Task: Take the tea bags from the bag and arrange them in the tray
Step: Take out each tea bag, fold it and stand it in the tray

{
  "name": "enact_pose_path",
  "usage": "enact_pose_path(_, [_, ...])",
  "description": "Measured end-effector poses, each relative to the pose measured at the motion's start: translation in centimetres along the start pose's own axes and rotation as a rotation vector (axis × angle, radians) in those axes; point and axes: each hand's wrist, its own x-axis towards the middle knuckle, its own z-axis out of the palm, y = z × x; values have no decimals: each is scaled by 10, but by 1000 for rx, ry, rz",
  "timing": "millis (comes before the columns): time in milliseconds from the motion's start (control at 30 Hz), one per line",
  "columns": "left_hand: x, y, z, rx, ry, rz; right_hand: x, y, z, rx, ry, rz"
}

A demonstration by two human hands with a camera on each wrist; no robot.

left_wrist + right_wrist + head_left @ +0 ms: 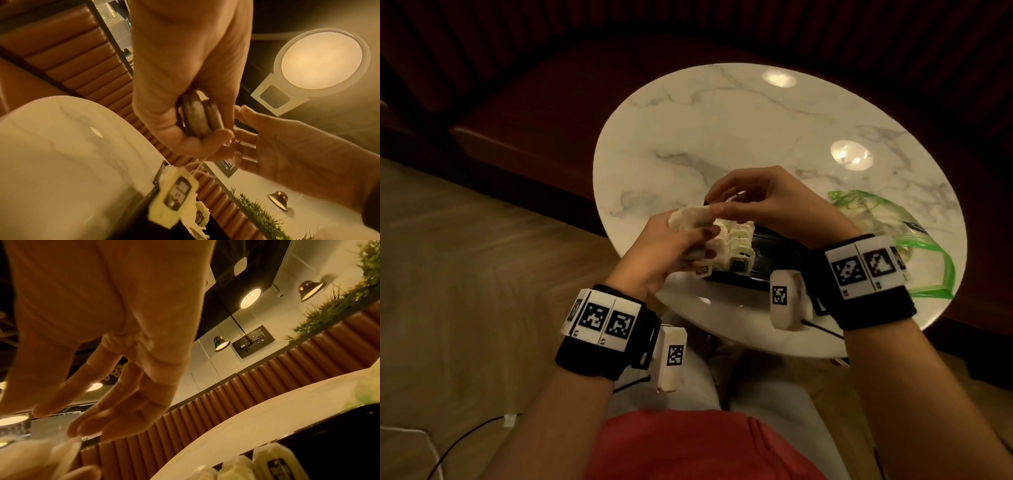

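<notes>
The left hand (671, 246) is clutching several tea bags (690, 222); the right hand (760, 202) is pinching one free, and tangled strings (197, 168) may be dragging others out.

My right hand (767, 202) covers the far end of the black rectangular tray (774, 253), so I cannot count the white paper tea bags (736, 240) there. The print on the yellow paper tag (176, 193) is too blurred to read.
</notes>
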Motion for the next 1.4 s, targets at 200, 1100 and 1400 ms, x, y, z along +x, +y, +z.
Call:
enact_pose_path(200, [-7,6,1,-70,-74,31,3,-3,14,-108,49,-69])
enact_pose_path(1100, [-4,21,5,-261,128,317,-14,-22,-25,311,437,19])
enact_pose_path(1400, [-11,24,20,-31,107,533,-17,-29,0,366,430,-31])
